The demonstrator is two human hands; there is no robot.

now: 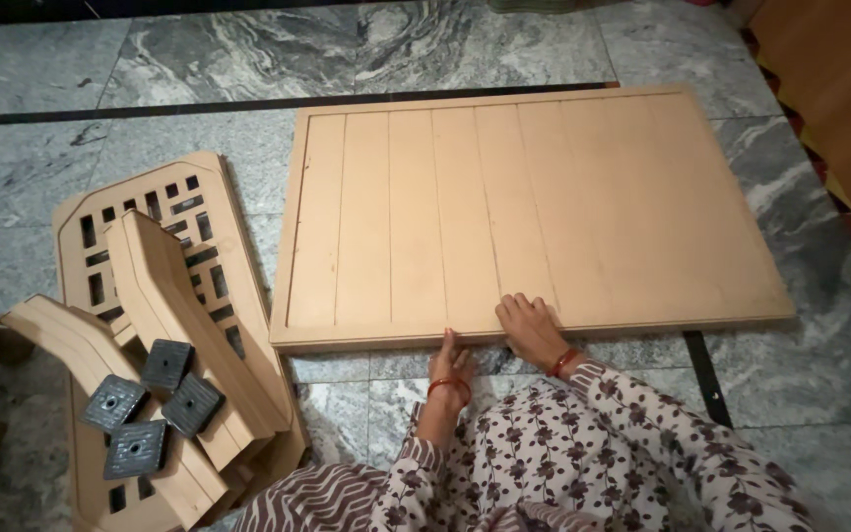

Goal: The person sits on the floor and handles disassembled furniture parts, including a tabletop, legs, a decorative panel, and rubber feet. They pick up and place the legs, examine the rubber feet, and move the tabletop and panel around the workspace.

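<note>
Hands both at the near edge of the big tan panel (534,212), which lies flat on the marble floor (71,148). Our left hand (451,366) presses its open fingers against that edge; our right hand (532,327) rests flat on top, holding nothing. Left of us: lattice panel (189,202), curved legs (164,296), four dark square pads (153,406) stacked on them.

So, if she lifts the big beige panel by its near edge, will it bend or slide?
The panel looks rigid: a raised frame rims it. It would probably slide easily on the polished stone floor. It is wide, so awkward for the left hand and right hand gripping one edge.
</note>
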